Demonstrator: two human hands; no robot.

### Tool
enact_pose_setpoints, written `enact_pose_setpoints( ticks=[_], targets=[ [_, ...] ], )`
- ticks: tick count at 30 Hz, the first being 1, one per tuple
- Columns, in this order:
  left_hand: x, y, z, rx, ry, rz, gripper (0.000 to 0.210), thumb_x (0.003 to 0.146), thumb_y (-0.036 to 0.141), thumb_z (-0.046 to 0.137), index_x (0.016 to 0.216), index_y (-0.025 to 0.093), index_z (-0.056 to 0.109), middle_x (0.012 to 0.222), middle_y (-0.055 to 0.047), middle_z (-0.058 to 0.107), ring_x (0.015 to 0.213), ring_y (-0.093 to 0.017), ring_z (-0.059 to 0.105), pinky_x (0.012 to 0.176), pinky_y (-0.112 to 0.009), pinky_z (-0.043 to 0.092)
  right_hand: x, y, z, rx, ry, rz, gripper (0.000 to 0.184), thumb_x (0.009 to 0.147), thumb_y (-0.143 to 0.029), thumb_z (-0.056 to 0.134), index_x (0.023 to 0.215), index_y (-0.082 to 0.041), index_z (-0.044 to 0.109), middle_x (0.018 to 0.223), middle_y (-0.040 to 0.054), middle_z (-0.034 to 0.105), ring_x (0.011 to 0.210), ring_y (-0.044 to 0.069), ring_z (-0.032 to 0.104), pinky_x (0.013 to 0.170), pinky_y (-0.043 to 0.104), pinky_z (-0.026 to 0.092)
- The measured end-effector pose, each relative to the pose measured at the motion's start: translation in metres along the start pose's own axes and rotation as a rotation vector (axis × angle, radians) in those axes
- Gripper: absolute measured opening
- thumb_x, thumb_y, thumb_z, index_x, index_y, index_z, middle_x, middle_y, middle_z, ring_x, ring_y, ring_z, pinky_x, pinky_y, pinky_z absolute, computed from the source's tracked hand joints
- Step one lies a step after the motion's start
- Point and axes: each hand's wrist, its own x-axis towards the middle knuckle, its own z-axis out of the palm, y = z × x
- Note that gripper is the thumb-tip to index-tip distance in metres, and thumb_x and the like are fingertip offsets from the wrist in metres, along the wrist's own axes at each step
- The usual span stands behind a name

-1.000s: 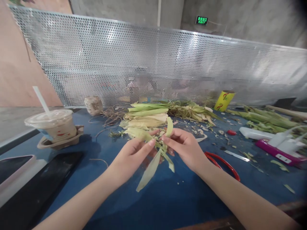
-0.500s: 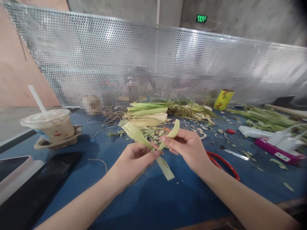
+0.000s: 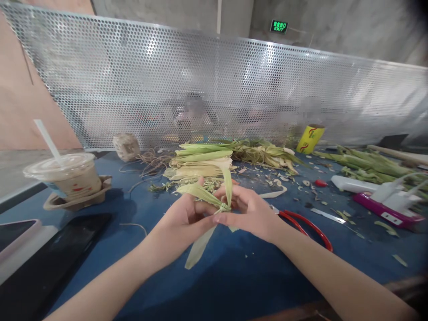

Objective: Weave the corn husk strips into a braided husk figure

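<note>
Strips of pale green corn husk cross at a small knot-like bunch in front of me, with ends fanning upward and one long tail hanging down toward the table. My left hand pinches the strips from the left, thumb on the near side. From the right, my right hand grips the same bunch, its thumb tip close to the left thumb. Fingers hide part of the crossing. Just beyond the hands lies a stack of flattened corn husks, with small leafy sprigs at its near edge.
Red-handled scissors and a blade lie at right, near a magenta power strip. A drink cup, a black phone-like slab and twine are at left. A perforated metal screen stands behind.
My right hand has moved in against the left at the crossing. The hanging husk tail has swung from right to left, and the upper ends now stand differently.
</note>
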Motion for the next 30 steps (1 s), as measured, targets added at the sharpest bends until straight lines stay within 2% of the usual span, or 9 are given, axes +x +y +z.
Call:
enact_pose_setpoints(
  ticks=[6, 8, 11, 13, 15, 18, 21, 25, 30],
  targets=[
    [0.003, -0.006, -0.001, 0.034, 0.081, -0.058, 0.036, 0.068, 0.024, 0.063, 0.102, 0.016, 0.058, 0.060, 0.001, 0.069, 0.064, -0.016, 0.063, 0.066, -0.026, 0.046, 0.000, -0.001, 0.003, -0.172, 0.125, -0.063, 0.019, 0.065, -0.033, 0.068, 0.070, -0.018, 0.056, 0.073, 0.0003, 0.054, 0.060, 0.011, 0.051, 0.058, 0.026, 0.043],
    [0.003, -0.008, 0.001, -0.022, 0.109, -0.054, 0.066, 0.067, 0.023, 0.065, 0.126, 0.016, 0.036, 0.064, -0.001, 0.072, 0.071, -0.018, 0.065, 0.066, -0.027, 0.047, 0.002, -0.002, 0.005, -0.141, 0.145, -0.016, 0.017, 0.069, -0.032, 0.064, 0.070, -0.018, 0.054, 0.067, -0.0012, 0.053, 0.059, 0.010, 0.051, 0.056, 0.024, 0.042],
    [-0.001, -0.009, 0.004, 0.003, 0.108, -0.086, 0.092, 0.068, 0.025, 0.065, 0.137, 0.011, 0.006, 0.069, -0.004, 0.073, 0.073, -0.018, 0.066, 0.065, -0.026, 0.048, 0.002, -0.003, 0.007, -0.053, 0.154, 0.036, 0.016, 0.071, -0.031, 0.061, 0.068, -0.017, 0.052, 0.060, -0.0034, 0.050, 0.054, 0.009, 0.049, 0.052, 0.021, 0.040],
    [-0.003, -0.008, 0.005, 0.030, 0.128, -0.097, 0.087, 0.069, 0.027, 0.063, 0.137, 0.011, 0.011, 0.072, -0.005, 0.074, 0.076, -0.018, 0.066, 0.067, -0.026, 0.048, 0.002, -0.004, 0.008, -0.004, 0.167, 0.056, 0.018, 0.071, -0.032, 0.061, 0.068, -0.017, 0.052, 0.055, -0.0045, 0.048, 0.050, 0.008, 0.048, 0.048, 0.020, 0.038],
    [-0.003, -0.007, 0.004, 0.026, 0.131, -0.080, 0.069, 0.070, 0.027, 0.063, 0.130, 0.011, 0.033, 0.074, -0.006, 0.074, 0.080, -0.019, 0.066, 0.072, -0.026, 0.049, 0.001, -0.005, 0.007, 0.047, 0.171, 0.055, 0.019, 0.071, -0.034, 0.062, 0.070, -0.017, 0.053, 0.053, -0.0048, 0.049, 0.047, 0.007, 0.048, 0.046, 0.020, 0.038],
    [-0.002, -0.007, 0.001, -0.025, 0.143, -0.037, 0.046, 0.069, 0.025, 0.063, 0.112, 0.015, 0.053, 0.076, -0.005, 0.074, 0.079, -0.018, 0.067, 0.070, -0.025, 0.049, 0.002, -0.006, 0.001, 0.158, 0.085, -0.025, 0.018, 0.070, -0.028, 0.063, 0.084, -0.020, 0.055, 0.074, -0.0011, 0.058, 0.057, 0.009, 0.056, 0.054, 0.024, 0.046],
    [-0.001, -0.007, 0.000, -0.113, 0.239, 0.018, 0.035, 0.066, 0.023, 0.066, 0.100, 0.017, 0.059, 0.073, -0.002, 0.073, 0.075, -0.017, 0.067, 0.069, -0.023, 0.050, 0.004, -0.009, -0.006, 0.175, 0.066, -0.073, 0.030, 0.068, -0.017, 0.065, 0.093, -0.023, 0.051, 0.092, 0.0005, 0.058, 0.071, 0.011, 0.059, 0.065, 0.026, 0.049],
    [0.001, -0.008, 0.002, -0.184, 0.245, 0.060, 0.029, 0.063, 0.022, 0.069, 0.091, 0.016, 0.062, 0.067, -0.001, 0.071, 0.071, -0.017, 0.066, 0.069, -0.024, 0.050, 0.005, -0.011, -0.007, 0.065, 0.155, -0.049, 0.022, 0.066, -0.014, 0.065, 0.082, -0.019, 0.051, 0.076, -0.0011, 0.059, 0.068, 0.010, 0.058, 0.066, 0.024, 0.048],
    [0.004, -0.018, 0.000, -0.029, 0.201, 0.021, 0.024, 0.059, 0.023, 0.072, 0.080, 0.013, 0.066, 0.057, -0.001, 0.067, 0.055, -0.015, 0.061, 0.056, -0.024, 0.049, 0.000, -0.006, 0.004, 0.095, 0.069, -0.071, 0.033, 0.067, -0.011, 0.063, 0.087, -0.022, 0.038, 0.069, -0.0052, 0.056, 0.063, 0.010, 0.058, 0.062, 0.025, 0.047]
  ],
)
